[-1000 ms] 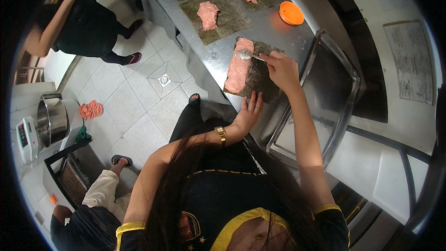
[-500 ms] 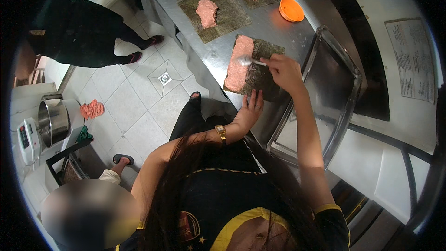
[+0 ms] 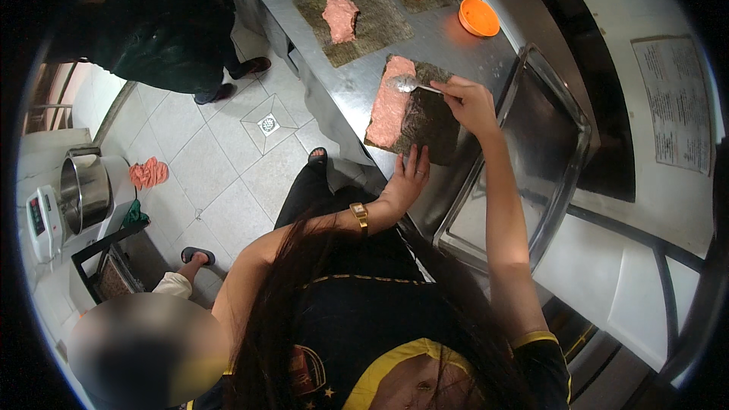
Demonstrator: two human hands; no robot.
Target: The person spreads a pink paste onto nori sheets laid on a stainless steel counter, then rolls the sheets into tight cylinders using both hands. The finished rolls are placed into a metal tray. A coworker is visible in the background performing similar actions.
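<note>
A dark green nori sheet (image 3: 434, 125) lies on the steel table, its left half covered by a band of pink paste (image 3: 389, 118). My right hand (image 3: 469, 106) is closed round the handle of a metal spoon (image 3: 404, 84), whose bowl rests on the upper part of the paste. My left hand (image 3: 410, 176) lies with fingers stretched out on the sheet's near edge, holding nothing. Farther off on the table, a lump of pink paste (image 3: 339, 18) sits on another nori sheet (image 3: 380, 26), and more lumps lie on sheets beyond it.
An orange bowl (image 3: 478, 17) stands at the table's far right. A rectangular metal tray (image 3: 524, 175) lies right of my work. One person in dark clothes (image 3: 152, 30) stands at the far left; another is at the lower left, near a mixer bowl (image 3: 83, 190) and a white scale (image 3: 44, 222).
The spoon in my right hand has moved up along the paste, toward its far end. My left hand has stayed nearly still. The person at the far left has shifted.
</note>
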